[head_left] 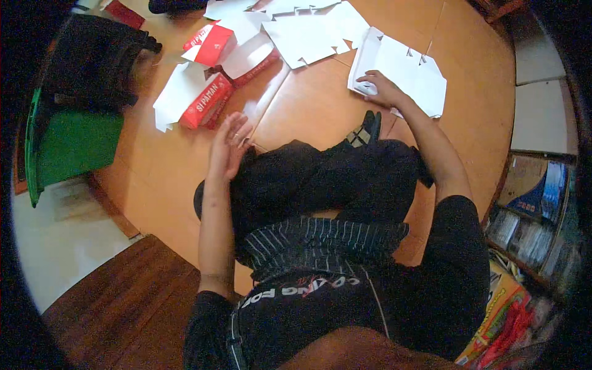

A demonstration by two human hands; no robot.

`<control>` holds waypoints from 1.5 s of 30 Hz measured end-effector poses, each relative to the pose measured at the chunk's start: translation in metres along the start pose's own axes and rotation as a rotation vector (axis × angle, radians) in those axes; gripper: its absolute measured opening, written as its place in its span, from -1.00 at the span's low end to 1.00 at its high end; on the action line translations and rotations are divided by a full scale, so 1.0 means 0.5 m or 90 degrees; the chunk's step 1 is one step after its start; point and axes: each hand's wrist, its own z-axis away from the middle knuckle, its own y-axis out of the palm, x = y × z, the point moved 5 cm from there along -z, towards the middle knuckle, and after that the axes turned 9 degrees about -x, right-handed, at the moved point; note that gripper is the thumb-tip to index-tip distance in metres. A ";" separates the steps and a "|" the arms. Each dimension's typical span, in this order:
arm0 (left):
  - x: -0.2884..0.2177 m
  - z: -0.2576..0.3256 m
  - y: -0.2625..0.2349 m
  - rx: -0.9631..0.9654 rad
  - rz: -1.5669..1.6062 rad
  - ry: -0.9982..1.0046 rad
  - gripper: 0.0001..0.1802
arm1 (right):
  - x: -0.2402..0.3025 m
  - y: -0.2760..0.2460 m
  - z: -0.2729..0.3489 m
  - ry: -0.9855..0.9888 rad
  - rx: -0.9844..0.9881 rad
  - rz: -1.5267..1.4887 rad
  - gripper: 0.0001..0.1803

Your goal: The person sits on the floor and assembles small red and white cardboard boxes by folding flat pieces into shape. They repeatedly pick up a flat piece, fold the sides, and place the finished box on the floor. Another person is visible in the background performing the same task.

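Note:
I sit cross-legged in dark trousers on an orange-brown tiled floor [314,105]. My right hand [377,87] reaches forward and rests flat on a stack of flat white cardboard box blanks [413,71], fingers on its near left corner. My left hand [229,140] hovers open above my knee, palm turned inward, holding nothing. Nearest to it lies a partly folded red and white carton [200,102]. A second red and white carton [213,43] lies farther back.
More flat white box blanks [308,31] are spread across the floor at the back. A green and black chair [74,117] stands at the left. Shelves with books and packets [536,216] run along the right. Dark wood boards [123,296] lie at lower left.

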 end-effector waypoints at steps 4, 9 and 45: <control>0.018 -0.040 -0.031 -0.048 -0.011 -0.038 -0.40 | -0.040 0.066 -0.070 -0.031 0.058 -0.039 -0.38; 0.018 -0.040 -0.021 -0.069 -0.054 -0.049 -0.42 | -0.033 0.055 -0.103 -0.114 0.101 -0.050 -0.62; -0.105 0.222 -0.014 0.068 -0.260 0.545 -0.85 | 0.605 -0.056 0.056 -0.012 0.188 -0.353 -0.67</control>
